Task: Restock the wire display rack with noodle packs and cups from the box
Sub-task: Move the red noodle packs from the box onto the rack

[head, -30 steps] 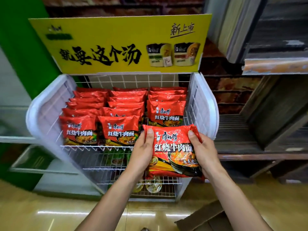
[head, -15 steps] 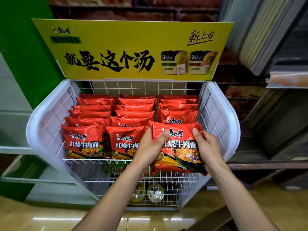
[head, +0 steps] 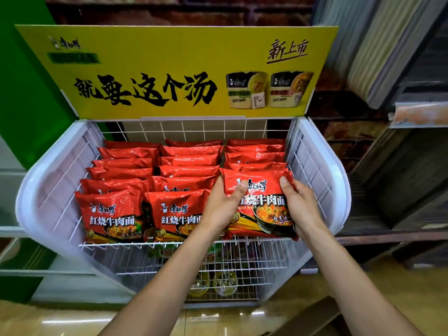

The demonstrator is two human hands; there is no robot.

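Fingers: left hand [head: 223, 204] and right hand [head: 300, 207] each curl round a side edge of one noodle pack [head: 263, 207], thumbs on its face.
Pack: front of the right-hand row, top tier of the wire display rack [head: 322, 166], not yet let go.
Done: shelved packs [head: 111, 214] nearly fill three rows.
Left: probably the lower tier, where only a few cups [head: 224, 283] show.

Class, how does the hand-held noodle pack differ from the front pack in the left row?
Held pack: gripped by the left hand and right hand; front left pack: untouched. Held pack fronts the right row; front left pack, the left row. Both are red with matching print.
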